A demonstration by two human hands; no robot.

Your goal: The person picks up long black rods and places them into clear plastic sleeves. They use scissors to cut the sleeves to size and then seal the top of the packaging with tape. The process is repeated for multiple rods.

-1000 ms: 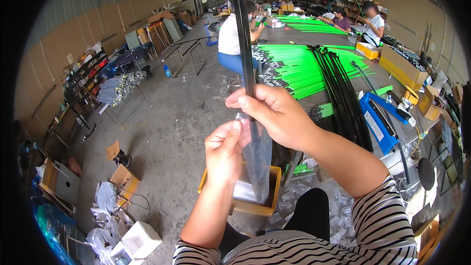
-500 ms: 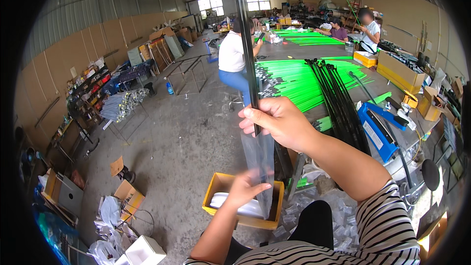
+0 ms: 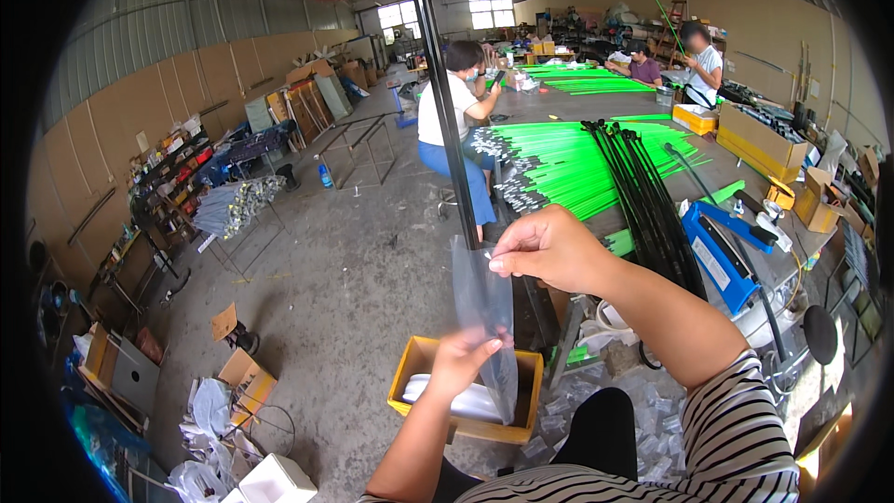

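Note:
A long black pole (image 3: 445, 84) stands upright in front of me, tilted a little left, its lower end inside a clear plastic sleeve (image 3: 482, 293). My left hand (image 3: 463, 360) is closed around the sleeve and the pole's lower part; motion blurs its fingers slightly. At the sleeve's mouth, my right hand (image 3: 549, 250) pinches the upper edge of the plastic between thumb and fingers, just right of the pole. The sleeve's tail hangs over a yellow cardboard box (image 3: 402, 382) holding a stack of white sleeves (image 3: 470, 399).
On the table at right lie black poles (image 3: 643, 196), many green rods (image 3: 559, 158) and a blue sealer-like tool (image 3: 717, 251). A seated person (image 3: 447, 121) is beyond the pole; two others work farther back. Small clear plastic pieces (image 3: 596, 438) cover the floor by my legs.
My right hand has let go of the pole and now pinches the sleeve's mouth. The pole's top has shifted left, and its lower end sits deeper in the sleeve.

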